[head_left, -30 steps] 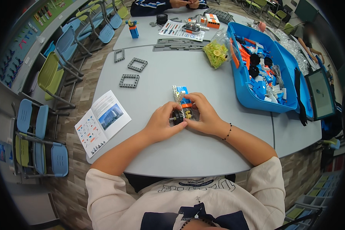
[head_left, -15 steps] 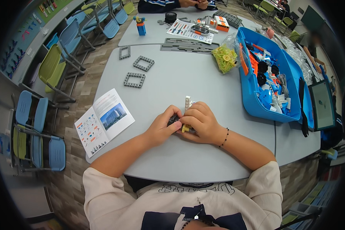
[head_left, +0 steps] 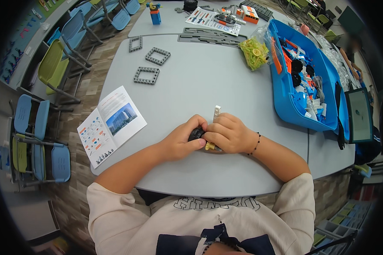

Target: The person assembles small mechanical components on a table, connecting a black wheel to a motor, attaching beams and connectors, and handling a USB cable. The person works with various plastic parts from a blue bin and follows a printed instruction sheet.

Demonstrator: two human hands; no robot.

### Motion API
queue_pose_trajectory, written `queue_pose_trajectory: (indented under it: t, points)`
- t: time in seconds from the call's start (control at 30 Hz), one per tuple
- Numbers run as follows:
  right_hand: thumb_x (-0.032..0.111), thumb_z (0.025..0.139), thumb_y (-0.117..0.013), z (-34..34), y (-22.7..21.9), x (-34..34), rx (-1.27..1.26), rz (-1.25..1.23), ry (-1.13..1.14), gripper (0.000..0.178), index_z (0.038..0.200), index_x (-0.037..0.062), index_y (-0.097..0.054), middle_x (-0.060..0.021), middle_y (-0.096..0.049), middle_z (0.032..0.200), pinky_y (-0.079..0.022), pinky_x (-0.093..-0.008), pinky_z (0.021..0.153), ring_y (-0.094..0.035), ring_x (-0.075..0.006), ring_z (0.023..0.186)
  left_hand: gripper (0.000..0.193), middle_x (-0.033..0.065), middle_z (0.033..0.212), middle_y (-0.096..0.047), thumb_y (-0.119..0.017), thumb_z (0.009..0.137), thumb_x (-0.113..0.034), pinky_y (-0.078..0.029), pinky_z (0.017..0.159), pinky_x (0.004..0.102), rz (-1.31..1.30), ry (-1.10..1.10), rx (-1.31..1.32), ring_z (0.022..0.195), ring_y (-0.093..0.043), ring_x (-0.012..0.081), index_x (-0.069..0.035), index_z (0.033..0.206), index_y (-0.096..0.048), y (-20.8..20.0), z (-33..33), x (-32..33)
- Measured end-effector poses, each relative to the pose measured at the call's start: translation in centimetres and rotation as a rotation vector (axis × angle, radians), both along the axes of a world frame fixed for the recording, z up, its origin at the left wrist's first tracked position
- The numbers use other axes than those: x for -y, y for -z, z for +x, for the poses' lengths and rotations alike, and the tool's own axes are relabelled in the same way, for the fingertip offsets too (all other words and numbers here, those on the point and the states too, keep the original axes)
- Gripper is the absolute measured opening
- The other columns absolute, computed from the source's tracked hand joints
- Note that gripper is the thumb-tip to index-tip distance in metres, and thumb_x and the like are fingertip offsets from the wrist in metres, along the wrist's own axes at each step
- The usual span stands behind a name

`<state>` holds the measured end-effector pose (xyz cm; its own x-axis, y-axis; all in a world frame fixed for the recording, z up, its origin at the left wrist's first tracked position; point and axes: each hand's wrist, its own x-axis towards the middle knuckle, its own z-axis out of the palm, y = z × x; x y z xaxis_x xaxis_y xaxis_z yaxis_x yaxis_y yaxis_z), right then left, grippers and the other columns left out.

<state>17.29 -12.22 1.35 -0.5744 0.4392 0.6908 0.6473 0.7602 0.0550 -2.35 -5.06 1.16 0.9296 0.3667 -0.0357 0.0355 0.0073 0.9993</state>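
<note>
Fingers of the right hand (head_left: 226, 134) have, since a second ago in the head view, curled over the brick model (head_left: 210, 145), gripping it above the near table (head_left: 191, 93); the left hand (head_left: 183, 138) clasps its black wheel (head_left: 195, 134).

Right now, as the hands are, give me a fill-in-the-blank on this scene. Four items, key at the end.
1. The round wheel-like part in the fingers of the left hand is coloured ____.
2. A beaded bracelet circles the person's ____ wrist.
3. On the table, the gray rectangular frames number ____.
4. The open booklet lies to the person's ____ of both hands.

Missing words: black; right; three; left.
</note>
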Motion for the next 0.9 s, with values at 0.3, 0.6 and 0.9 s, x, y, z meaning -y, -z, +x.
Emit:
queue_pose_trajectory:
  t: [0.3, 0.6, 0.9]
  points:
    - [0.014, 0.066, -0.073, 0.7, 0.0, -0.1, -0.086, -0.048, -0.05, 0.03, 0.091, 0.0075, -0.058, -0.0043, -0.053, 0.085, -0.044, -0.0325, 0.066, -0.053, -0.0202, 0.074, 0.025, 0.0024, 0.088, -0.049, -0.055, 0.084, -0.013, -0.043, 0.068, 0.0244, -0.071, -0.083, 0.012, 0.073, -0.047, 0.0089, -0.008, 0.105, -0.042, -0.2, -0.2, -1.0]
    - [0.013, 0.066, -0.072, 0.8, 0.4, 0.0, -0.106, -0.063, -0.057, 0.032, 0.094, 0.0074, -0.058, -0.0052, -0.053, 0.085, -0.044, -0.0345, 0.068, -0.053, -0.0215, 0.075, 0.022, 0.0014, 0.085, -0.049, -0.054, 0.085, -0.012, -0.042, 0.067, 0.0242, -0.039, -0.079, -0.048, 0.073, -0.048, 0.0087, -0.008, 0.104, -0.043, -0.2, -0.2, -1.2]
    - [0.006, 0.066, -0.076, 2.8, 0.1, 1.1, -0.22, -0.131, -0.007, 0.035, 0.092, 0.009, -0.052, -0.0072, -0.054, 0.084, -0.044, -0.0363, 0.067, -0.052, -0.024, 0.073, 0.018, 0.003, 0.085, -0.05, -0.051, 0.084, -0.006, -0.044, 0.066, 0.0249, -0.084, -0.621, 0.019, 0.072, -0.05, 0.0097, -0.008, 0.1, -0.044, -1.5, -1.4, -4.3]
